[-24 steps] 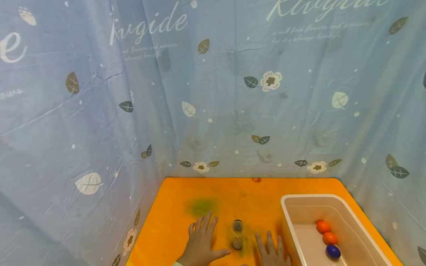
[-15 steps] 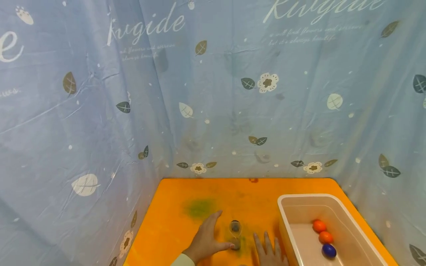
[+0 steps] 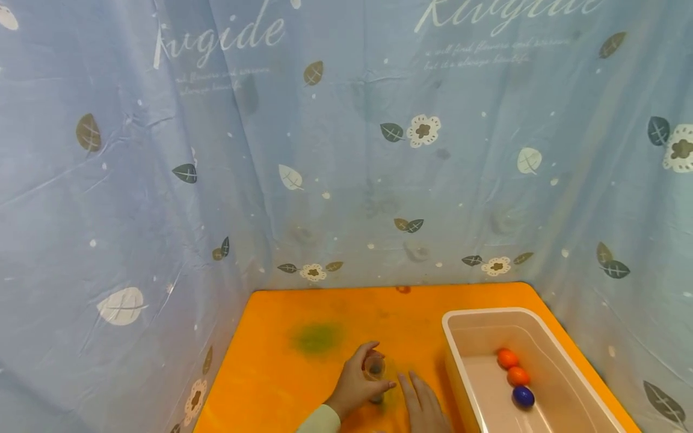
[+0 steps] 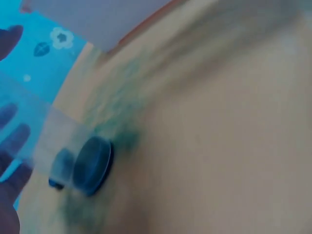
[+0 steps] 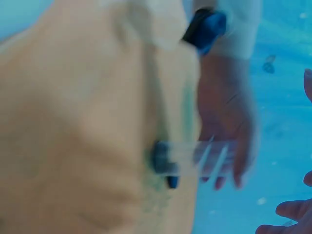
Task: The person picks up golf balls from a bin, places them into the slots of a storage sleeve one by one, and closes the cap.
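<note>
My left hand [image 3: 353, 382] curls its fingers and thumb round the upper part of a clear plastic cylinder [image 3: 375, 365], shaped like a tall cup. The cylinder [image 5: 185, 158] has a dark round base [image 4: 92, 165] at the table end. Close beside that base is a small dark piece [image 5: 172, 183], its kind unclear. To the right of the cylinder in the head view, my right hand [image 3: 425, 409] holds nothing, its fingers stretched forward. The left hand [image 5: 226, 112] also shows in the right wrist view, with a dark band at the wrist.
A pale plastic bin [image 3: 456, 349] stands on the right of the orange table [image 3: 276, 337]. Inside lie two orange egg-shaped pieces [image 3: 508, 359] and a blue one [image 3: 523, 396]. Blue printed curtains [image 3: 346, 180] surround the table at the back and sides.
My left hand has moved right, from open beside the cylinder to gripping it. The right hand stays beside it, fingers still extended. The head view has shifted slightly.
</note>
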Available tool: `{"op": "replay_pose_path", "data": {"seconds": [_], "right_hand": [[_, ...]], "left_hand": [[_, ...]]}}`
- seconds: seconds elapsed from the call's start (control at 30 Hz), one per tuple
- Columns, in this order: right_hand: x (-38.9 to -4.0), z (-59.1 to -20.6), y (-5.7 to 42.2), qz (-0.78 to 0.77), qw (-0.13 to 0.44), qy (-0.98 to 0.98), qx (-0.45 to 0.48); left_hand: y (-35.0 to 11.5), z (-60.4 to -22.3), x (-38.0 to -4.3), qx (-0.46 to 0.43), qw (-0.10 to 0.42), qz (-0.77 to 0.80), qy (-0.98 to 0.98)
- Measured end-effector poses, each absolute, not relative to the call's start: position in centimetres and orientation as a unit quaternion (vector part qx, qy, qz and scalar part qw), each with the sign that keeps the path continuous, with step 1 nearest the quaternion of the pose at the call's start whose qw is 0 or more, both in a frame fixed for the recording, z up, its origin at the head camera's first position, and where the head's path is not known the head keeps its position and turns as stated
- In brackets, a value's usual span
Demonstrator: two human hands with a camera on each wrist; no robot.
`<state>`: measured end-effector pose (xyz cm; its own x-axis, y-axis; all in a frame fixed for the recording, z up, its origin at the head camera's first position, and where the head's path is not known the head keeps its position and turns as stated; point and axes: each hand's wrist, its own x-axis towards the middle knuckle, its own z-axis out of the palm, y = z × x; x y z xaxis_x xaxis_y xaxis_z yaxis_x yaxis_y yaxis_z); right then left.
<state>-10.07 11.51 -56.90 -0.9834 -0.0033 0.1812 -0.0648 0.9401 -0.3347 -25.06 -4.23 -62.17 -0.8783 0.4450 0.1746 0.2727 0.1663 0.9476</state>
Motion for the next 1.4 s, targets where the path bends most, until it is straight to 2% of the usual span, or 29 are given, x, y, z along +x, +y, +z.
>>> {"op": "replay_pose_path", "data": {"seconds": [0.1, 0.17, 0.4, 0.5, 0.63, 0.77, 1.0, 1.23, 1.4], "right_hand": [[-10.5, -56.5, 11.2, 0.225, 0.186, -0.955, 0.055], [-10.9, -55.4, 11.1, 0.273, 0.216, -0.934, 0.076], [-11.5, -49.4, 11.7, 0.379, 0.206, -0.900, 0.064], [-12.0, -47.7, 12.5, 0.387, 0.225, -0.891, 0.080], [-12.8, -46.3, 14.2, 0.398, 0.217, -0.889, 0.069], [-13.6, -45.2, 15.9, 0.413, 0.208, -0.884, 0.067], [-15.4, -43.8, 18.9, 0.430, 0.239, -0.867, 0.083], [-17.3, -43.0, 23.0, 0.439, 0.239, -0.866, 0.026], [-18.7, -44.1, 25.9, 0.429, 0.243, -0.870, -0.007]], "left_hand": [[-3.2, -62.8, -25.4, 0.251, 0.061, 0.630, 0.732], [-2.5, -63.2, -25.5, 0.263, 0.046, 0.633, 0.727], [-1.0, -64.8, -25.2, 0.270, 0.016, 0.635, 0.724], [-1.2, -64.3, -25.1, 0.267, 0.017, 0.634, 0.725], [-1.4, -63.1, -25.0, 0.272, 0.012, 0.616, 0.739], [-1.8, -61.1, -24.4, 0.290, 0.005, 0.598, 0.747], [-2.7, -56.2, -22.8, 0.328, 0.007, 0.588, 0.739], [-3.3, -55.5, -23.0, 0.328, 0.003, 0.555, 0.764], [-3.7, -54.3, -22.7, 0.347, -0.008, 0.557, 0.754]]}}
